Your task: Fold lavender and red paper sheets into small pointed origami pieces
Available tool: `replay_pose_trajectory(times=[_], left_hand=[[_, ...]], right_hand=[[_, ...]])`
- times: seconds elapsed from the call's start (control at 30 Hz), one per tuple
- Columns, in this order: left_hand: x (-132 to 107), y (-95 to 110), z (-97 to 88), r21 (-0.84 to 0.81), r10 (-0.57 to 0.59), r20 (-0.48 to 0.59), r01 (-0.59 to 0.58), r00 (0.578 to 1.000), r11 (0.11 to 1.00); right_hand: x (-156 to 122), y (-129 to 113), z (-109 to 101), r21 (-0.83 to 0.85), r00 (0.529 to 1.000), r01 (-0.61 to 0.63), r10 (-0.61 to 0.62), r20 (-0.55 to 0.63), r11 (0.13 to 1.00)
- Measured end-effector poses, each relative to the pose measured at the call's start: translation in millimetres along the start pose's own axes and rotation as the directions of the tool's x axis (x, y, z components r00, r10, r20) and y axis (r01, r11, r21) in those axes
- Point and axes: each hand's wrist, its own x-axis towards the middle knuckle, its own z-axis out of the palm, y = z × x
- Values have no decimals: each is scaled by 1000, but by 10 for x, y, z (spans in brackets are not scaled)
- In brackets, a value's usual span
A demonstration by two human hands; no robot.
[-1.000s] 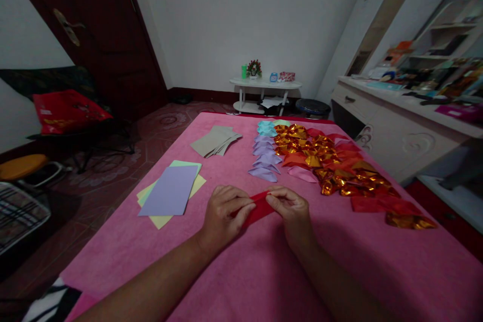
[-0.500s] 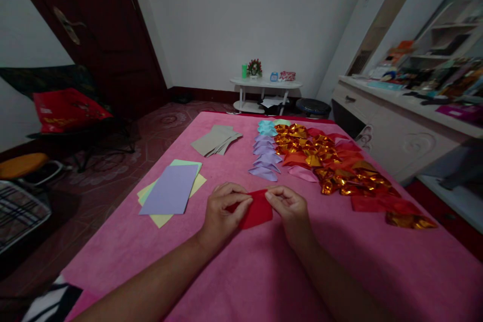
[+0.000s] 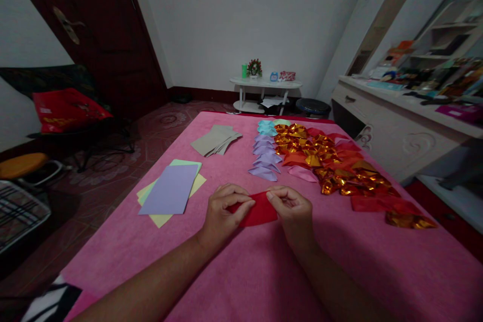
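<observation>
A small folded red paper [image 3: 258, 210] is held just above the pink tablecloth [image 3: 264, 271], near the middle of the table. My left hand [image 3: 222, 214] pinches its left edge with curled fingers. My right hand [image 3: 292, 211] pinches its upper right edge between thumb and fingertips. Both forearms reach in from the bottom of the view.
A stack of purple, green and yellow sheets [image 3: 170, 191] lies to the left. Grey sheets [image 3: 216, 141] sit farther back. Rows of folded purple pieces [image 3: 265, 158] and gold and red folded pieces [image 3: 332, 166] fill the right. A white cabinet [image 3: 400, 131] stands beyond.
The red paper was turned and reshaped between my fingers, first a narrow strip, then wider and flatter. Both hands stayed in about the same place.
</observation>
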Motion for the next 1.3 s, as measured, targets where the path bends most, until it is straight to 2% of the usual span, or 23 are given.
replay_pose_trajectory(times=[0.13, 0.43, 0.87, 1.1, 1.3], left_hand=[[-1, -16, 1, -16, -26, 3, 26, 1000, 1000], [13, -14, -29, -101, -114, -9, 113, 993, 989], [27, -47, -64, -164, -164, -32, 157, 986, 974], [22, -67, -64, -169, -81, -50, 71, 995, 983], [4, -73, -72, -143, -64, -50, 56, 997, 988]], right_hand=[[24, -32, -30, -49, 995, 75, -78, -56, 996], [148, -49, -162, -100, 968, 127, -146, -206, 987], [159, 9, -166, -84, 979, 76, -90, -181, 994], [155, 18, -184, -60, 986, 15, -24, -163, 998], [171, 56, -186, -7, 990, -20, 19, -141, 1000]])
